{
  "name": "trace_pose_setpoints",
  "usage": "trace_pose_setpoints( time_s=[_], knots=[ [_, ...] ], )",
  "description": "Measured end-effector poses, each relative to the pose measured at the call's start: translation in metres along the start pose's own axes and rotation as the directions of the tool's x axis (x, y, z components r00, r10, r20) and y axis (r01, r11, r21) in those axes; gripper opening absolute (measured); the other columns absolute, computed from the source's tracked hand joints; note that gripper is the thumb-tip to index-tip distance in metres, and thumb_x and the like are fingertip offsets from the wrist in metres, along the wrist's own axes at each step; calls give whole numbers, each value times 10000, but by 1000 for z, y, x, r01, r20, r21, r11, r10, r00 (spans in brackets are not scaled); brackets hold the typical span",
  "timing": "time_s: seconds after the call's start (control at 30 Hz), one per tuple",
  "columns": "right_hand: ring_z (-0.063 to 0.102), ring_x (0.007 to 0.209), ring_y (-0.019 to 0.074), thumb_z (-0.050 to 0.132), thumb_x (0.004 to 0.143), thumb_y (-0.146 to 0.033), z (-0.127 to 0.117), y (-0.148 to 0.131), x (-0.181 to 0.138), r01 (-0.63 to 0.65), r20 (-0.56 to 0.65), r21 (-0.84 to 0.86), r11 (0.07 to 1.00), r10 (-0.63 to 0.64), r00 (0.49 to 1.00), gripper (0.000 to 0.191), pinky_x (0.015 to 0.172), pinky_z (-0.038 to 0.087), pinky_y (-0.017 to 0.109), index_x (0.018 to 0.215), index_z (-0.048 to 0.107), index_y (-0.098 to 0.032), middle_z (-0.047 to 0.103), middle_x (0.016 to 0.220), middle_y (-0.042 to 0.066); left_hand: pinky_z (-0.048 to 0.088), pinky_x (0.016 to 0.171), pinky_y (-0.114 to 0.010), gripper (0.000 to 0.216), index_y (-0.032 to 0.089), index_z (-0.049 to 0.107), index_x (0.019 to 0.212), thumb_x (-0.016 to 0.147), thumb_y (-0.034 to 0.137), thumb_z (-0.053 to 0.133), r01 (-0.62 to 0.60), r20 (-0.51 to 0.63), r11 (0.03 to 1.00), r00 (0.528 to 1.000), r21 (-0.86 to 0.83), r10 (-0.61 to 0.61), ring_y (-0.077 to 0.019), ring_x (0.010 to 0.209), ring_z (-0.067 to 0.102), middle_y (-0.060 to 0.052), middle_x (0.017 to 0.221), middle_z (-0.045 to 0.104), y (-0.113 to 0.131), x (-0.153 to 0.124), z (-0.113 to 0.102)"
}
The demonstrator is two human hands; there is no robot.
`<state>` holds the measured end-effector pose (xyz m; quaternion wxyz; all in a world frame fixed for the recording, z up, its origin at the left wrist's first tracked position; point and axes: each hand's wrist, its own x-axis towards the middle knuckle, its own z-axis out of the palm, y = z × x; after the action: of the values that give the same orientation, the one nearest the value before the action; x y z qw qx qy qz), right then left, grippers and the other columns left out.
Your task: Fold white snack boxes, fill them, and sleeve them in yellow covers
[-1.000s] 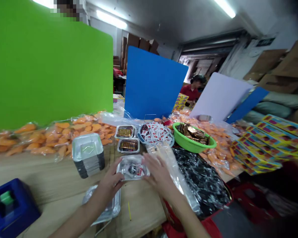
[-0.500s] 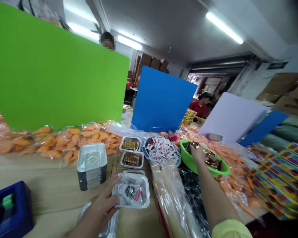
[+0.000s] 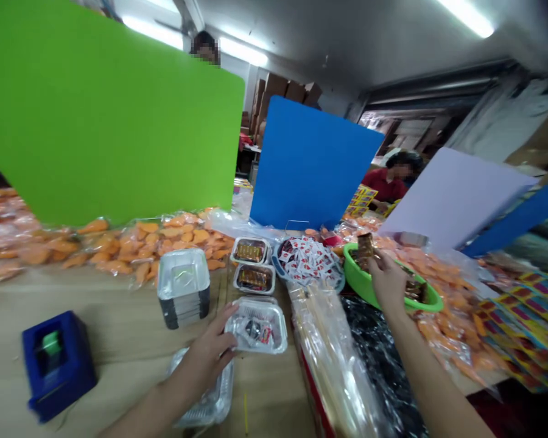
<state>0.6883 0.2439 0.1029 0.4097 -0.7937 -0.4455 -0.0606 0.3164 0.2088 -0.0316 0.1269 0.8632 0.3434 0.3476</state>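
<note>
My right hand pinches a shiny brown packet and holds it up over the green basin, which holds more such packets. With its fingers at the left rim, my left hand grips a foil tray. Inside that tray lie clear wrapping and small items with red and black on them, too blurred to name. Another foil tray sits partly under my left forearm. Behind the gripped tray stand two foil trays with brown packets, the nearer filled tray almost touching it.
A stack of foil trays stands left, near a blue tape dispenser. A bowl of white sachets is beside the basin. Bagged sticks lie in front. Orange bagged pieces line upright green and blue boards. Two people are beyond.
My right hand has come up out of the packets in the basin with a brown packet. My left hand stays at the foil tray. The whole view has shifted slightly.
</note>
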Motion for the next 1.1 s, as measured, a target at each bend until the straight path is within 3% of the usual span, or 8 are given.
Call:
trace_pose_setpoints(
  time_s=[0.1,0.2,0.3,0.5,0.6,0.73,0.87,1.1],
  knots=[
    [657,850,183,514,822,-283,8,-33,-69,406,151,280,870,-458,876,344,787,527,333,1144,591,-190,693,994,45,413,980,-362,140,148,566,722,792,55,489,53,3,997,999,-59,-53,-225,1286,371,-154,1416,342,1,2,1],
    [601,1033,180,448,851,-142,24,-53,-134,733,199,321,600,-799,568,333,908,489,330,1153,586,-151,637,1129,90,394,996,-360,131,150,579,732,795,67,498,72,-34,989,996,-126,-77,-224,1294,357,-137,1451,276,4,1,2],
    [516,1155,188,377,863,-84,38,-58,-179,833,294,302,463,-877,381,355,941,474,343,1158,573,-114,592,1197,109,369,1023,-376,129,162,606,751,804,96,509,56,-46,984,997,-172,-65,-229,1310,328,-100,1480,220,7,-7,2],
    [400,1255,237,524,834,-245,58,-38,-221,884,491,263,387,-842,223,519,1014,400,435,1317,402,-100,452,1345,115,407,996,-367,179,163,623,723,784,67,485,91,35,978,996,-189,-86,-228,1291,361,-68,1492,207,8,-28,8],
    [435,1229,194,417,831,-67,72,-23,-223,904,453,233,358,-863,225,472,982,444,372,1299,433,-127,488,1321,76,406,1002,-373,190,174,633,881,763,75,521,115,86,978,991,-173,-101,-227,1294,358,-89,1490,209,6,-30,9],
    [424,1238,205,382,796,-14,90,-14,-207,890,458,176,420,-836,303,522,969,450,390,1294,452,-155,492,1318,84,407,1000,-410,509,196,448,1254,766,143,580,152,53,986,987,-63,-149,-239,1285,366,-148,1444,291,-1,-33,-6],
    [485,1179,220,390,789,-1,110,-12,-191,870,455,150,469,-814,360,495,932,472,396,1244,511,-152,540,1270,84,515,838,-309,187,217,623,986,849,208,497,101,92,993,990,58,-106,-182,978,597,-78,1067,613,-16,-53,-28],
    [470,1189,230,412,782,-3,144,-4,-188,854,431,94,513,-794,429,518,952,429,457,1278,471,-141,511,1297,108,493,835,-324,243,198,614,1041,837,150,490,91,222,954,962,286,-158,-199,950,579,-77,1021,623,-35,-56,-35]
  ],
)
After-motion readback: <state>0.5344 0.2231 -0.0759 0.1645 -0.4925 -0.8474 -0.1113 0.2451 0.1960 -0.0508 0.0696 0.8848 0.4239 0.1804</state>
